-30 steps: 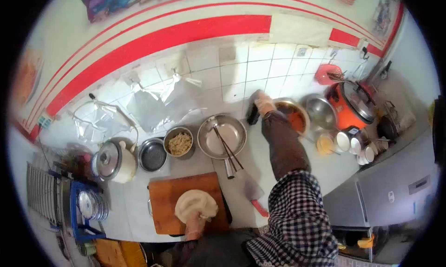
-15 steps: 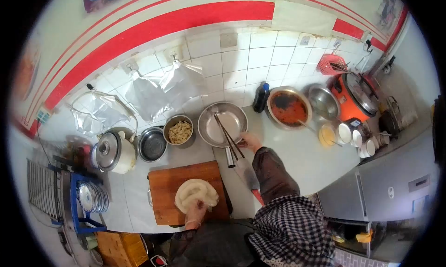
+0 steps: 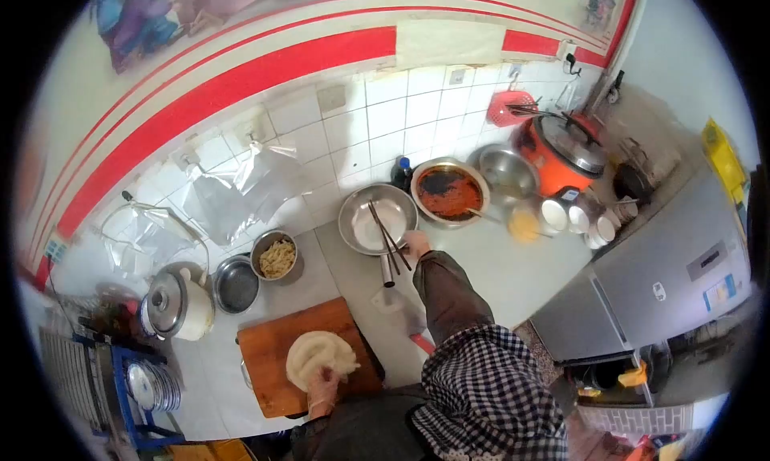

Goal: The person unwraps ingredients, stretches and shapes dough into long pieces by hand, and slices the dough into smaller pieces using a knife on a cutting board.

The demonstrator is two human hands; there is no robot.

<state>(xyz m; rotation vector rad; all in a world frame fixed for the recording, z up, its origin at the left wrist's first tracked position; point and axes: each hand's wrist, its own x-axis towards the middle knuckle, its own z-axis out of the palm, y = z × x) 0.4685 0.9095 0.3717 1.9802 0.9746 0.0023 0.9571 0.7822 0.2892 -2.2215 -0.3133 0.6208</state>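
Note:
On the wooden cutting board (image 3: 261, 350) lies a thick pale coil that looks like dough (image 3: 309, 355). My left hand (image 3: 323, 387) has its fingers bunched on the coil's near edge. Farther right, my right hand (image 3: 415, 243) has its fingers closed at a pair of dark chopsticks (image 3: 385, 228); the exact grip is small in view. The chopsticks slant over the rim of a shiny metal pan (image 3: 353, 224), with their far ends inside it. The pan's handle points toward me, under the chopsticks. Below it lies a broad-bladed cleaver with a red handle (image 3: 421, 343).
Behind the board are a bowl of light food pieces (image 3: 277, 258), a dark round pan (image 3: 237, 285) and a lidded pot (image 3: 183, 302). A basin of red sauce (image 3: 450, 192), steel bowl (image 3: 508, 171), orange cooker (image 3: 553, 160) and cups (image 3: 553, 215) stand right. Plates (image 3: 152, 386) are left.
The view has swung to the right, showing more of the fridge. My right hand has come slightly closer to the chopsticks and pan handle. My left hand stays on the dough.

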